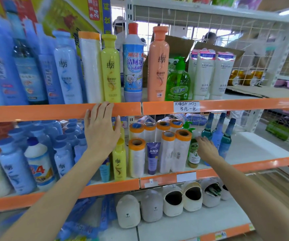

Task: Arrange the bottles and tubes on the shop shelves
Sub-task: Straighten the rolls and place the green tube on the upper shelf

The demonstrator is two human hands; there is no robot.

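My left hand point(102, 129) is spread open, its fingertips resting on the orange edge of the upper shelf point(62, 113), below a yellow shampoo bottle point(110, 68). My right hand point(207, 149) reaches into the middle shelf point(262, 163), fingers apart, beside a dark green pump bottle point(193, 150) and in front of tall blue-green bottles point(225, 138). It holds nothing that I can see. An orange bottle point(158, 65), a blue toilet cleaner point(133, 63), a green hand soap point(177, 82) and white facial tubes point(213, 73) stand on the upper shelf. A purple tube point(152, 157) stands between orange-capped film rolls point(173, 150).
Blue and white bottles point(18, 164) crowd the left of both shelves. Grey and cream slippers point(157, 204) line the bottom shelf. A wire grid point(227, 37) backs the upper shelf, with people and cardboard behind it. Bare white shelf point(255, 146) lies right of the blue-green bottles.
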